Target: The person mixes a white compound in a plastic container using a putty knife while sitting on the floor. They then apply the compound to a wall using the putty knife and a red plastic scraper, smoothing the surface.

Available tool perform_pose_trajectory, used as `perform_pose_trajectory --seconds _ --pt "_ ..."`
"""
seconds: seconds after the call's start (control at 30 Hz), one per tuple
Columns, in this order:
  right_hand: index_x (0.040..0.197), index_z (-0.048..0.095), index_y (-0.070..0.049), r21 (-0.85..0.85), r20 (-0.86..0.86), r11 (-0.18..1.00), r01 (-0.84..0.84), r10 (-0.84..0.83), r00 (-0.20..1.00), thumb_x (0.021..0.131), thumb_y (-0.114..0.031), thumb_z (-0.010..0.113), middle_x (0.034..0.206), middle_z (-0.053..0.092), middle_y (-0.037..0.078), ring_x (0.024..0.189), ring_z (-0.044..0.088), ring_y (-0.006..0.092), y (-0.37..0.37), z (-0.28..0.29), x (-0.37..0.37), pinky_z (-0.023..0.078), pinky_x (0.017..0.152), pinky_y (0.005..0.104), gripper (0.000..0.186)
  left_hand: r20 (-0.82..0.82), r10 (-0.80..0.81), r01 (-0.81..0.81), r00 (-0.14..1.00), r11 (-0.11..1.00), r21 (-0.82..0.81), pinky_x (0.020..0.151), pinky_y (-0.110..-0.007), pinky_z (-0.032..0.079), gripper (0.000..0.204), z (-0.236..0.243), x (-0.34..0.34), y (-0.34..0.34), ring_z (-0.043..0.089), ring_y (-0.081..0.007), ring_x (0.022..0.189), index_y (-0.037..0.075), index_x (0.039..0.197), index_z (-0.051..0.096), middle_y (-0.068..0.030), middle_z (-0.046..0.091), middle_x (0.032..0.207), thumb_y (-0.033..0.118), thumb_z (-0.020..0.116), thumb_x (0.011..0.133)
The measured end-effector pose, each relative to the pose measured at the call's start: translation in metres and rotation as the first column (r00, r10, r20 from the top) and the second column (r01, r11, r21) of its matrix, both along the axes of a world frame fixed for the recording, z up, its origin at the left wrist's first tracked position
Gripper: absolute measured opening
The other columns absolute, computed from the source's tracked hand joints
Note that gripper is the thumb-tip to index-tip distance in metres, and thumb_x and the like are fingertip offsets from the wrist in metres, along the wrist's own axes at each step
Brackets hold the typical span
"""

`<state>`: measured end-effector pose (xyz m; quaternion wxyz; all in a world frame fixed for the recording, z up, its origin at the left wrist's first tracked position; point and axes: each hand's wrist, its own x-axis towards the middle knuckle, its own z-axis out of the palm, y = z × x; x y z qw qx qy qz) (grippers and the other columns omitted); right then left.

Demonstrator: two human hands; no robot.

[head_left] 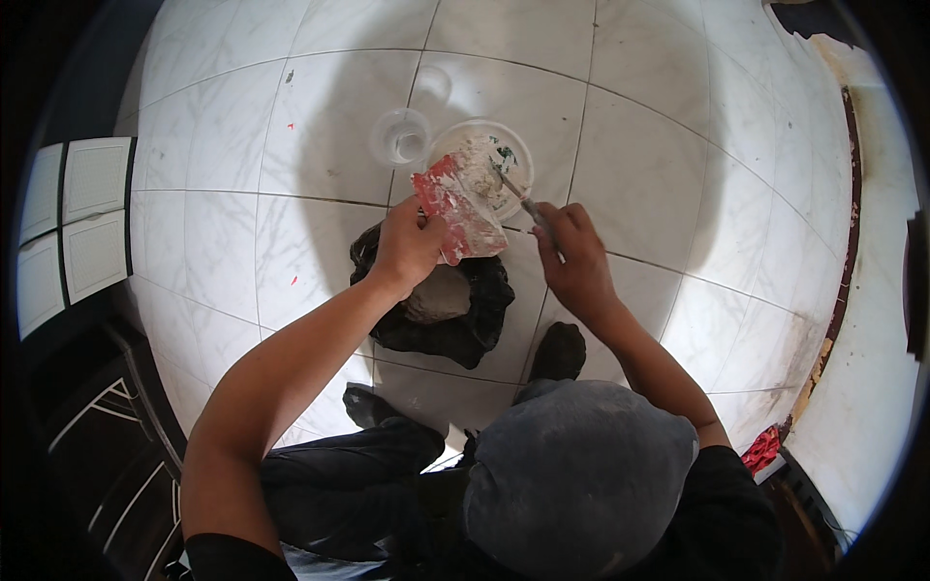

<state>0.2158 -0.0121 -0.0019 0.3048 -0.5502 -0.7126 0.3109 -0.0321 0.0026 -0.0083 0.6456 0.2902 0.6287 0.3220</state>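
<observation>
The red scraper (449, 205) is gripped by the left hand (409, 246), and a thin tool (521, 197), perhaps a knife, by the right hand (575, 254), well apart. The bowl (528, 158) of pale paste (471, 155) is set just beyond both.

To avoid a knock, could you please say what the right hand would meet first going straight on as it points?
The right hand would likely meet the rim of the round, white, plastic-looking tub, though depth is unclear.

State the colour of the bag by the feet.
The bag is black; it shows best in the head view.
</observation>
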Motion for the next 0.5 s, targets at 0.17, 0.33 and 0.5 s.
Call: perform_pose_trajectory --seconds 0.17,0.33,0.5 --pt "0.109 0.077 0.0 -0.446 -0.218 0.862 0.241 -0.365 0.905 0.095 -0.016 0.074 0.075 0.069 0.008 0.066 0.06 0.0134 0.018 -0.018 0.013 0.05 0.063 0.0321 0.021 -0.059 -0.031 0.034 0.998 0.998 0.052 0.057 -0.033 0.057 0.023 -0.01 -0.006 -0.003 0.069 -0.0138 0.068 -0.006 0.116 0.062 -0.0108 0.07 0.081 0.002 0.052 0.097" --pt "0.11 0.076 0.002 -0.612 -0.259 0.762 0.212 -0.447 0.856 0.095 -0.019 0.075 0.077 0.07 0.007 0.068 0.06 0.0108 0.018 -0.061 0.022 0.05 0.062 0.0305 0.026 -0.056 -0.038 0.04 0.998 0.999 0.035 0.056 -0.032 0.054 0.021 -0.002 -0.002 -0.001 0.068 -0.0143 0.064 -0.005 0.113 0.064 -0.0107 0.071 0.081 0.003 0.052 0.098" --pt "0.109 0.074 0.003 -0.356 -0.091 0.899 0.255 -0.305 0.948 0.096 -0.019 0.073 0.079 0.072 0.012 0.071 0.067 0.0173 0.007 -0.066 0.01 0.053 0.065 0.0336 0.025 -0.158 -0.224 0.231 0.962 0.973 0.024 0.071 -0.037 0.066 0.027 0.02 -0.009 0.009 0.072 -0.0187 0.075 -0.006 0.124 0.059 -0.0136 0.071 0.091 0.004 0.05 0.1"
